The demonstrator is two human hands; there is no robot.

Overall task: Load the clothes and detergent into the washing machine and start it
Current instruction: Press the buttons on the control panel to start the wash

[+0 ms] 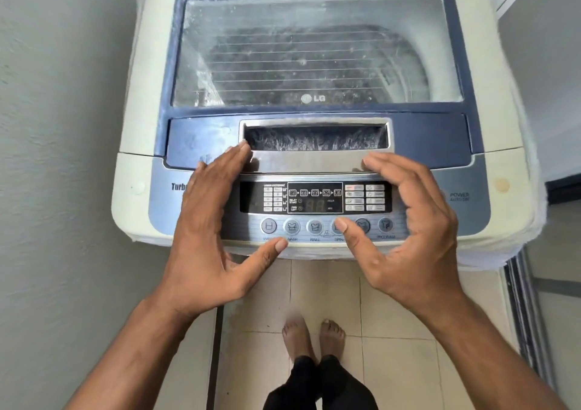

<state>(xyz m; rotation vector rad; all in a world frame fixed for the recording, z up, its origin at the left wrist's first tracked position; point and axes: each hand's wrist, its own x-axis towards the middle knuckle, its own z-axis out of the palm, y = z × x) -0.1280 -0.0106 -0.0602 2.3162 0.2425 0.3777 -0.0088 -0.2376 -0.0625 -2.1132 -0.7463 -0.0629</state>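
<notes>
Washing machine (314, 158) stands straight ahead of both hands, its glass lid (317, 51) shut. Left hand (207, 233) and right hand (405, 230) hover apart over the control panel (314, 202), fingers spread and holding nothing, fingertips reaching the silver lid handle (314, 145). Bare feet (314, 337) stand on floor tiles (327, 290) below the wrists.

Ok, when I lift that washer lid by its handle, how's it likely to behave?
The lid probably stays stiff: a blue frame surrounds its clear panel. It looks broad, so likely weighty. A seam crosses it above the handle, so it may fold there. The dusty handle could feel slick.
</notes>
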